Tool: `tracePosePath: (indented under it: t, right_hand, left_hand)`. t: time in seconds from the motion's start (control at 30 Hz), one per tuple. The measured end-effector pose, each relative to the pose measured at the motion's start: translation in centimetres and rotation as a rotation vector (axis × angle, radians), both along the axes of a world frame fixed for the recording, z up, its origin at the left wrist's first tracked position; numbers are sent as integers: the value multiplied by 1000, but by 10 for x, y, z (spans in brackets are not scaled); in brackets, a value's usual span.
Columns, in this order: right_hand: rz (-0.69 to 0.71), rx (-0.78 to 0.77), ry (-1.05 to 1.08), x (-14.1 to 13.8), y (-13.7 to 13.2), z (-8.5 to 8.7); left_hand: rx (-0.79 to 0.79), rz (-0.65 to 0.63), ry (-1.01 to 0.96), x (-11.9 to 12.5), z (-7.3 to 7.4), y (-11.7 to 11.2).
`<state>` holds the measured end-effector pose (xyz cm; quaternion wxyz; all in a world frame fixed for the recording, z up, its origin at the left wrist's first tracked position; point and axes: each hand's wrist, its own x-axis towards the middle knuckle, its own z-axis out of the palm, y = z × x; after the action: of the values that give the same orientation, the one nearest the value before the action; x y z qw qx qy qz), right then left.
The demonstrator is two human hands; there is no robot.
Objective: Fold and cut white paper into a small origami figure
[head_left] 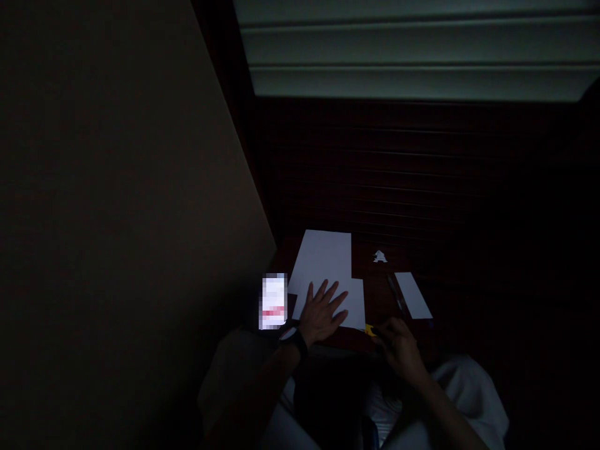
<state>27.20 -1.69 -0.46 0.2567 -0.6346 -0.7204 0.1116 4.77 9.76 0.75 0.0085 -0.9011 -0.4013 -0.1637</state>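
Observation:
My left hand (322, 314) lies flat with fingers spread on a smaller sheet of white paper (355, 303). Beneath and beyond that sheet is a larger white sheet (325, 253). A yellow utility knife (370, 330) is gripped in my right hand (402, 345), its tip at the smaller sheet's lower right corner. The dim light hides most of the knife and the curled fingers around it. To the right of the sheets lie a pen (396, 295) and a narrow white paper strip (413, 295).
A small white paper cutout (380, 256) lies toward the back of the dark table (375, 281). On the left, a lit phone screen (272, 301) is blurred out. A wall (140, 187) rises at the left, and dark slatted panelling (375, 162) stands behind the table.

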Motion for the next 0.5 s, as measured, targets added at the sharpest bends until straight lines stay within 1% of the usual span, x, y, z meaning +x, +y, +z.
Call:
tracePosePath:
  t: [0.27,0.5]
  right_hand:
    - [5,-26,-12,3,-2,0]
    - [-9,15,-13,-4,7,1]
  left_hand:
    - [-6,-2,1,0,2,0]
    - [-3,3,3,1,0,-1]
